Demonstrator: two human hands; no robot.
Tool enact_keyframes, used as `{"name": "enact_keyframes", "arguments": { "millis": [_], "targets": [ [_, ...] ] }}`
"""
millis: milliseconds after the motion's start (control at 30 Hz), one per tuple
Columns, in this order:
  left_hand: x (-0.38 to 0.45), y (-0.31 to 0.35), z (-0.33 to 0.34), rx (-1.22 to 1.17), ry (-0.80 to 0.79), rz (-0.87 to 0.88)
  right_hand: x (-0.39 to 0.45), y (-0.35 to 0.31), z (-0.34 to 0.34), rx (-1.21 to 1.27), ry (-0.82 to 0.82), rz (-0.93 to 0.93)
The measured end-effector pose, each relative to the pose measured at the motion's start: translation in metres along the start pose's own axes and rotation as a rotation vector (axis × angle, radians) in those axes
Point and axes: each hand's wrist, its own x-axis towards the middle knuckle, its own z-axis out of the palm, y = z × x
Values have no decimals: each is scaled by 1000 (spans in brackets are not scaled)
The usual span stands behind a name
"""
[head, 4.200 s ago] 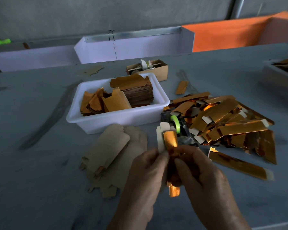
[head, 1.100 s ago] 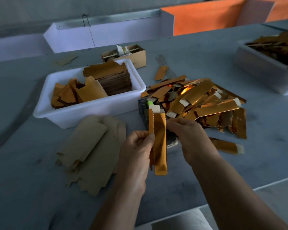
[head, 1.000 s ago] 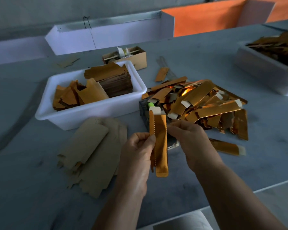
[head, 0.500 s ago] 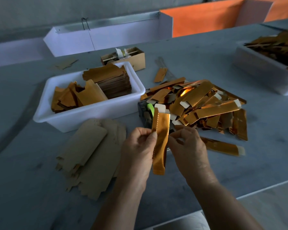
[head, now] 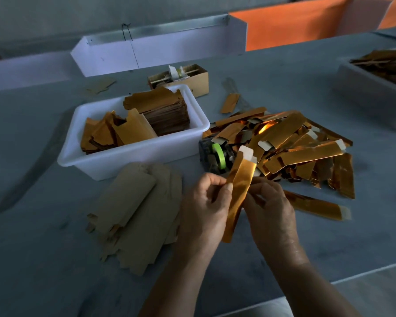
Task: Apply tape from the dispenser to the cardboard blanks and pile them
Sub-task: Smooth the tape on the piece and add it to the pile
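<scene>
Grey table (head: 284, 236) before a grey wall. White tub (head: 133, 156) holds stacked gold blanks (head: 162, 110). Just right of the tub: tape dispenser (head: 216, 156), then a pile of taped blanks (head: 295, 143). Before the dispenser, left hand (head: 204, 209) and right hand (head: 270, 209) pinch one tilted gold blank (head: 238, 191).

held blank (head: 238, 193): shiny gold, white tab | tape roll (head: 218, 154): green | tub (head: 133, 157): white | table (head: 32, 259): grey

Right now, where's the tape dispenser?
Head view, centre: the tape dispenser with its green roll sits on the table between the white bin on its left and the pile of gold blanks on its right, just beyond both hands.
</scene>
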Motion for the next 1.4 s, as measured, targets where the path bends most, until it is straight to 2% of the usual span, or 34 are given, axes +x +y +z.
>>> {"name": "enact_keyframes", "arguments": {
  "millis": [67,167,300,433,533,600,667,767,1000,1400],
  "targets": [
    [3,0,-1,27,-33,-33,1,1,0,-44,10,-37],
    [5,2,-3,108,-40,16,6,2,0,-175,17,-76],
    [-2,8,-4,175,-39,55,8,4,-12,-193,4,-10],
    [-11,11,-9,47,33,-69,3,-2,-36,38,-68,110],
    [-14,15,-14,2,21,-139,-2,-18,-51,323,-253,187],
    [-15,17,-16,12,-29,-172,-4,-28,-54,365,-384,177],
    [-16,20,-17,9,-68,-198,-6,-33,-52,345,-435,145],
    [-18,25,-18,-29,-114,-238,-6,-36,-49,264,-443,108],
    [-18,33,-21,-298,-213,-385,-5,-32,-51,247,-423,85],
    [-23,40,-24,-342,-250,-378,-4,-31,-53,71,-442,9]
  ]
}}
